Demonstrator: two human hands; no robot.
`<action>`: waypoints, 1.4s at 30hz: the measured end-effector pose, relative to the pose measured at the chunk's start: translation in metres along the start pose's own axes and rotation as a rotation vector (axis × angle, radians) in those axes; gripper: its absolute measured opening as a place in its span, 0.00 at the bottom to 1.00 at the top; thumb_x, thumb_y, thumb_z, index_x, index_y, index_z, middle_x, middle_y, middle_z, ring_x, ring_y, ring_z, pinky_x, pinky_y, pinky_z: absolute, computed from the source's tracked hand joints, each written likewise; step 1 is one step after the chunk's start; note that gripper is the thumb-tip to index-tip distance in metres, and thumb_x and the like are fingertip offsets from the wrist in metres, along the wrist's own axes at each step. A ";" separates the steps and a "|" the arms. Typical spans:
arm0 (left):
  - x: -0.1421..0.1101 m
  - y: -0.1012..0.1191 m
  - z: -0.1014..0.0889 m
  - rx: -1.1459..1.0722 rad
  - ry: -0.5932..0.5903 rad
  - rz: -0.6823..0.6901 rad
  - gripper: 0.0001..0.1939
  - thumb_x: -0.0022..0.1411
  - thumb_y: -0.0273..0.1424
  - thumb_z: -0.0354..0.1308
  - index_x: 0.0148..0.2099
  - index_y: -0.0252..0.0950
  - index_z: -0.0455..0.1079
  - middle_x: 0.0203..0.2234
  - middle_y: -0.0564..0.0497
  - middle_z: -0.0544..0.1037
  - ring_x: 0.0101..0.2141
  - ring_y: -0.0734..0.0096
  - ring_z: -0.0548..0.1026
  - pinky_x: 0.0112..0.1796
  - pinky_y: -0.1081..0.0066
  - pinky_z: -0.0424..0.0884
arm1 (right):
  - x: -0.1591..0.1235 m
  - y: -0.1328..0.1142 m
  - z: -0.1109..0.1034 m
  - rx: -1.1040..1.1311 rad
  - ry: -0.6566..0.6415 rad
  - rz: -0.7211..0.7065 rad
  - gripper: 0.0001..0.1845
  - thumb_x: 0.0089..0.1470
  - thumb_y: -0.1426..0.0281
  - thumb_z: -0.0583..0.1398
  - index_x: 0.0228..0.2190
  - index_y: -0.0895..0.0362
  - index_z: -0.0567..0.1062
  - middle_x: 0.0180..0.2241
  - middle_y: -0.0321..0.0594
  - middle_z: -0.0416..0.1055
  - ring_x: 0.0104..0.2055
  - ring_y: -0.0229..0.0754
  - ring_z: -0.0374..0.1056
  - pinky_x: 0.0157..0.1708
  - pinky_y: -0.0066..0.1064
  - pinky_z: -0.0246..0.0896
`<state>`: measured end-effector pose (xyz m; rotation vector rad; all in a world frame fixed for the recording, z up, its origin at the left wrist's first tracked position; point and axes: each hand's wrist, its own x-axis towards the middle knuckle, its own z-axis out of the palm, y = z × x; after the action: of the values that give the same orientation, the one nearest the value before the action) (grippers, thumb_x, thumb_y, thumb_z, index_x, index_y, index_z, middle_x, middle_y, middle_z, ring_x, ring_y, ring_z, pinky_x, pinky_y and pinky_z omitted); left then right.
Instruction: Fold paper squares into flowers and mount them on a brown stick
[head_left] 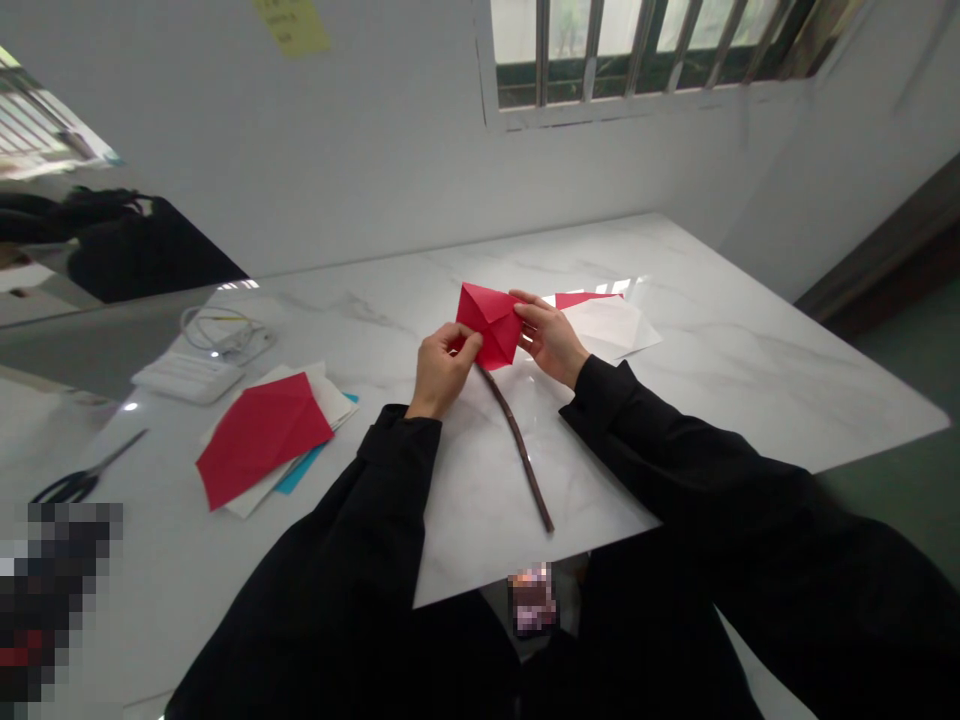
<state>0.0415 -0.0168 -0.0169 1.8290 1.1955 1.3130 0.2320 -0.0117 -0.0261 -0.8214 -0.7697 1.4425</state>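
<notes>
A small red sheet of paper (489, 312), creased across its middle, is held up just above the table between my two hands. My left hand (441, 368) pinches its lower left edge between thumb and fingers. On the opposite side, my right hand (551, 338) grips the right edge with thumb and fingertips. Below the paper a thin brown stick (519, 440), slightly bent, lies on the tabletop; its upper end reaches close to the paper's lower edge. Whether the stick touches the paper I cannot tell.
Left on the marble-patterned table (780, 370) lies a stack of red, white and blue paper (262, 435). Beyond it are a white box (187, 376) and a coiled cable (217, 335). Scissors (82, 480) lie far left. White paper (611, 325) over red lies behind my right hand.
</notes>
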 end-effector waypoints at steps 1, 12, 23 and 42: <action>0.000 0.000 0.000 0.003 -0.015 -0.001 0.07 0.58 0.34 0.63 0.33 0.37 0.74 0.29 0.51 0.76 0.29 0.70 0.71 0.30 0.72 0.67 | 0.000 0.000 0.000 0.016 -0.003 0.001 0.19 0.53 0.65 0.67 0.48 0.48 0.77 0.41 0.34 0.78 0.44 0.42 0.74 0.46 0.36 0.73; 0.003 -0.016 -0.002 0.020 0.090 0.083 0.33 0.57 0.31 0.67 0.65 0.42 0.68 0.43 0.47 0.81 0.39 0.62 0.79 0.41 0.65 0.77 | -0.004 -0.002 0.001 0.037 -0.049 0.018 0.22 0.48 0.64 0.71 0.47 0.46 0.78 0.41 0.32 0.79 0.44 0.41 0.74 0.46 0.35 0.71; 0.000 0.004 -0.006 0.190 0.248 0.067 0.13 0.70 0.34 0.54 0.48 0.39 0.79 0.41 0.48 0.85 0.42 0.61 0.80 0.45 0.66 0.72 | -0.018 -0.001 0.010 -0.331 -0.203 -0.130 0.57 0.46 0.47 0.75 0.71 0.44 0.59 0.61 0.48 0.72 0.59 0.57 0.71 0.54 0.52 0.73; -0.003 0.011 -0.005 0.157 0.376 -0.037 0.31 0.69 0.52 0.59 0.20 0.38 0.60 0.16 0.55 0.58 0.22 0.72 0.57 0.24 0.68 0.51 | -0.008 0.014 0.008 -0.493 0.073 -0.366 0.11 0.58 0.59 0.66 0.36 0.53 0.80 0.36 0.39 0.79 0.41 0.45 0.75 0.47 0.40 0.74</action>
<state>0.0404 -0.0250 -0.0070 1.7004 1.5581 1.6312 0.2184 -0.0199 -0.0337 -1.0335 -1.1759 0.9011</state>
